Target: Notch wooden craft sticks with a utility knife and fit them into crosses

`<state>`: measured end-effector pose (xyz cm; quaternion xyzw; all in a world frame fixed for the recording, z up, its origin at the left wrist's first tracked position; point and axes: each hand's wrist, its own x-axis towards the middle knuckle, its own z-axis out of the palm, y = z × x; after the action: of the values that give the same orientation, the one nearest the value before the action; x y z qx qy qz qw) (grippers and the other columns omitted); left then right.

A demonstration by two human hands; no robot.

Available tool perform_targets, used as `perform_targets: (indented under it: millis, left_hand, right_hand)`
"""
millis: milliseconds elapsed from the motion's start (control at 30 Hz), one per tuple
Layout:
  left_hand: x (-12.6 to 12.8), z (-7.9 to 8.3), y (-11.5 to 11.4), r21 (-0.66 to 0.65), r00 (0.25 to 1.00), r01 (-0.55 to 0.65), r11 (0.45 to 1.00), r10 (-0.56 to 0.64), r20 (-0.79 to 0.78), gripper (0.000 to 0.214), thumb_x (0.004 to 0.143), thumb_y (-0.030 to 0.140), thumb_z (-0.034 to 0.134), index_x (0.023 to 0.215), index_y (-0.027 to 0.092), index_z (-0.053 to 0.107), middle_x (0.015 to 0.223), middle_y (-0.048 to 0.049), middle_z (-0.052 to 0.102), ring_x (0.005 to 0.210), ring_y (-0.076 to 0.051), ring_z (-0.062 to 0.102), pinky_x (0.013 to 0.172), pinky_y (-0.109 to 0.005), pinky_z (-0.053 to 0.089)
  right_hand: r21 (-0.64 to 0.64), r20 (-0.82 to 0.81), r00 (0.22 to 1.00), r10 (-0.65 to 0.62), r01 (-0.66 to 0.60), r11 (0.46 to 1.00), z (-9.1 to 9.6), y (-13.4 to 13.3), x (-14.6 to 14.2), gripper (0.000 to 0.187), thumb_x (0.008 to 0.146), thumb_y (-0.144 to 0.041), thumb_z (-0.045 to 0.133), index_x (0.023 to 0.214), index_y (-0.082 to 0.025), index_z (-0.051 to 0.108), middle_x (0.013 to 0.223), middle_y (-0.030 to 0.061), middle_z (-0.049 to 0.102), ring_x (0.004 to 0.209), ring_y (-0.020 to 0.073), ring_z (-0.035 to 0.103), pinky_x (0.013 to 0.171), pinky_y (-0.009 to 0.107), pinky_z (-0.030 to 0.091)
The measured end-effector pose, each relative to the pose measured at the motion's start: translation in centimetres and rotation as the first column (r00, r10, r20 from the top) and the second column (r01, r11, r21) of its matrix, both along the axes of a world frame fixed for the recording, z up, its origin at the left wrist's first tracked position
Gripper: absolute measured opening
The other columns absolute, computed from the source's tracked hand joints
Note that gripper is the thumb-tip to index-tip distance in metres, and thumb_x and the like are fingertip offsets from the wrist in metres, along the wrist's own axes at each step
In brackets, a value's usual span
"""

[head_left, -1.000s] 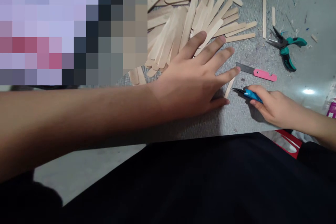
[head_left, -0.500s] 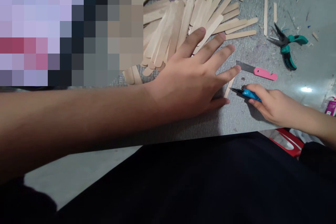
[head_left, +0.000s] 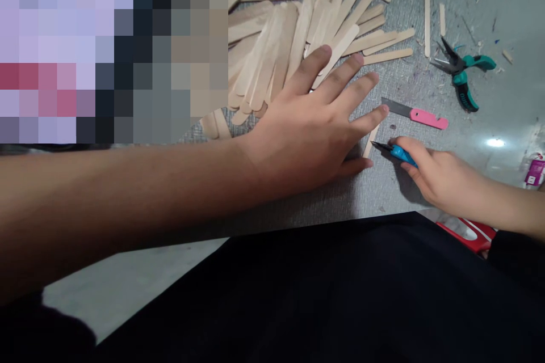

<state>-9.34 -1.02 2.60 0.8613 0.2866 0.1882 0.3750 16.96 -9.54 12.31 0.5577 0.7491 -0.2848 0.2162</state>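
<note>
My left hand (head_left: 306,119) is open, its fingers spread over the table beside the pile of wooden craft sticks (head_left: 276,39). A narrow wooden stick (head_left: 371,142) shows between its little finger and thumb side, partly covered by the hand. In my right hand (head_left: 438,173) is a blue-handled tool (head_left: 402,155) with a dark pointed tip; the fingers are closed round the handle. The tip is at the narrow stick. Just above lies a pink-handled knife (head_left: 428,118), its grey blade close to a left fingertip.
Teal-handled pliers (head_left: 460,68) lie with jaws apart at the upper right. Two thin sticks (head_left: 427,20) and small scraps lie around them. A purple-labelled item (head_left: 534,173) stands at the right edge. Below the table edge is a red-handled object (head_left: 468,235).
The view has shifted very slightly. Both hands keep nearly the same place, and the tool tip stays at the narrow stick.
</note>
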Motion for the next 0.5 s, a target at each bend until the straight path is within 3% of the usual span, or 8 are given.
perform_targets:
  millis: [133,267,400,500]
  left_hand:
    - [0.2,0.0,-0.1,0.024,1.0,-0.004,1.0,0.004,-0.007,0.07,0.088,0.034,0.089,0.157,0.034,0.074,0.184,-0.0072,0.055,0.179,-0.053,0.037,0.148,-0.085,0.017]
    - [0.2,-0.2,-0.3,0.109,1.0,0.002,0.994,0.0,-0.024,0.066,0.093,0.037,0.085,0.157,0.027,0.073,0.184,-0.0118,0.056,0.177,-0.053,0.041,0.148,-0.084,0.016]
    - [0.1,-0.1,-0.4,0.19,0.999,0.01,0.982,-0.002,-0.04,0.061,0.099,0.042,0.081,0.157,0.024,0.073,0.179,-0.0154,0.06,0.174,-0.052,0.047,0.146,-0.083,0.021]
    - [0.1,-0.1,-0.4,0.23,0.999,0.005,0.973,0.003,-0.036,0.064,0.096,0.042,0.084,0.156,0.024,0.073,0.179,-0.0162,0.06,0.171,-0.052,0.05,0.146,-0.081,0.025]
  right_hand:
    - [0.04,0.232,0.963,0.14,-0.153,0.987,0.6,-0.6,-1.2,0.055,0.11,-0.021,0.045,0.164,-0.02,0.056,0.087,0.0103,0.08,0.053,0.0218,0.061,0.054,0.033,0.025]
    - [-0.016,0.459,0.841,0.285,-0.313,0.95,1.8,-0.2,-3.2,0.059,0.098,-0.01,0.054,0.156,-0.017,0.062,0.075,0.0091,0.072,0.045,0.0222,0.058,0.05,0.035,0.011]
    - [-0.17,0.577,0.735,0.357,-0.319,0.932,3.3,1.1,-5.4,0.067,0.09,-0.001,0.052,0.155,-0.016,0.061,0.08,0.0076,0.071,0.047,0.0221,0.061,0.047,0.034,0.008]
    - [-0.231,0.582,0.72,0.379,-0.3,0.926,3.8,1.8,-6.1,0.065,0.091,0.001,0.05,0.153,-0.015,0.061,0.08,0.0071,0.07,0.048,0.022,0.061,0.046,0.033,0.011]
